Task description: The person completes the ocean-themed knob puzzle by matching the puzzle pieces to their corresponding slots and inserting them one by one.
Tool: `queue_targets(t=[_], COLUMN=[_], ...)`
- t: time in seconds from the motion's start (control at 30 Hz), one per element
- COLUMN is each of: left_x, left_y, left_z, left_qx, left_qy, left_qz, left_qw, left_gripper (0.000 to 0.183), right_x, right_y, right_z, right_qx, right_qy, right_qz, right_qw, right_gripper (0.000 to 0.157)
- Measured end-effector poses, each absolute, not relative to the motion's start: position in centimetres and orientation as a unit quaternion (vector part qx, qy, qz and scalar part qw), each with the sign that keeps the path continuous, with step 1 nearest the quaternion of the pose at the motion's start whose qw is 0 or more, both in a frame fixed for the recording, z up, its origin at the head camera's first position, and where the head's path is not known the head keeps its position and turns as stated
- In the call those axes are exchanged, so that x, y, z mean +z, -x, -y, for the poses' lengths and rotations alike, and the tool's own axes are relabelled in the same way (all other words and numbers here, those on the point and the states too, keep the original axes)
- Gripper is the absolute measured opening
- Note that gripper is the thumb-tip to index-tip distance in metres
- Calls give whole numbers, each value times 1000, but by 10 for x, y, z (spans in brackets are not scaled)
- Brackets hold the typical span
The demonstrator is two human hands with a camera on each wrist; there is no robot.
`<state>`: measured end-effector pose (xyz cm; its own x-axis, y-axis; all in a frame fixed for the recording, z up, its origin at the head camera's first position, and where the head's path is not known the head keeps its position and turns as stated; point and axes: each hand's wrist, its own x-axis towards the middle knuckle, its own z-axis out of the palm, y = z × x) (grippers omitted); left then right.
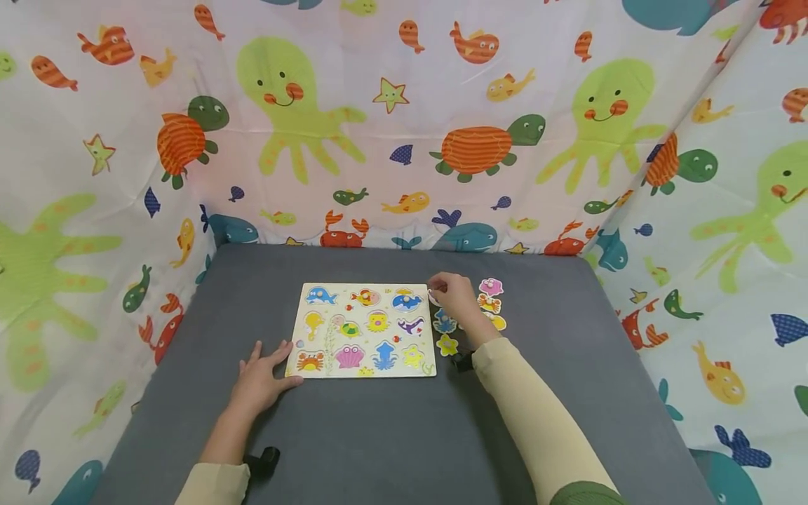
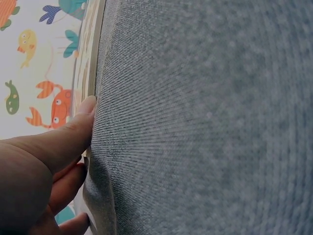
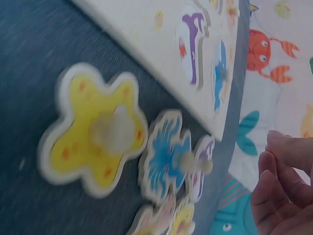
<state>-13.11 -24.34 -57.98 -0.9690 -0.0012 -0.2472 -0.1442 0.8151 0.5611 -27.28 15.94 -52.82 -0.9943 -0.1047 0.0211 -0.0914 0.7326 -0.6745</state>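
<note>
A wooden sea-animal puzzle board [image 1: 341, 335] lies flat on the table. My left hand [image 1: 260, 382] is at its front left corner, fingers spread along the left side; in the left wrist view the thumb [image 2: 73, 129] rests against the board's edge. My right hand [image 1: 456, 298] is over the far right corner, above a purple-and-white knobbed piece [image 3: 199, 171]. In the right wrist view its fingers are loosely bent, thumb and forefinger tips close together, nothing showing between them. Knobbed pieces sit in the board's back row: a blue whale [image 1: 320, 296], a fish [image 1: 365, 297] and another whale [image 1: 406, 301].
Right of the board lie several loose knobbed pieces: a yellow star [image 1: 447, 344], a blue squid [image 1: 445, 322], a pink shell [image 1: 491, 286] and an orange crab [image 1: 489, 303]. My right forearm partly covers others. Sea-animal curtains [image 1: 391, 189] surround the grey table [image 1: 379, 435].
</note>
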Motion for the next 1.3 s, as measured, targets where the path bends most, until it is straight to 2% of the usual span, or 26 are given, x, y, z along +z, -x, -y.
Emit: queue_targets(t=[0.73, 1.3], left_x=[-580, -579], left_y=[129, 129], left_z=[252, 244], left_qx=[302, 303], left_qy=[39, 21], left_qz=[-946, -945], left_qw=[116, 121], left_gripper=[93, 92], right_x=[-545, -559], right_y=[248, 231], right_z=[-228, -248], right_qx=[-324, -223], right_qy=[-58, -176], right_qz=[-942, -957], right_qw=[-65, -48], right_gripper=[21, 21])
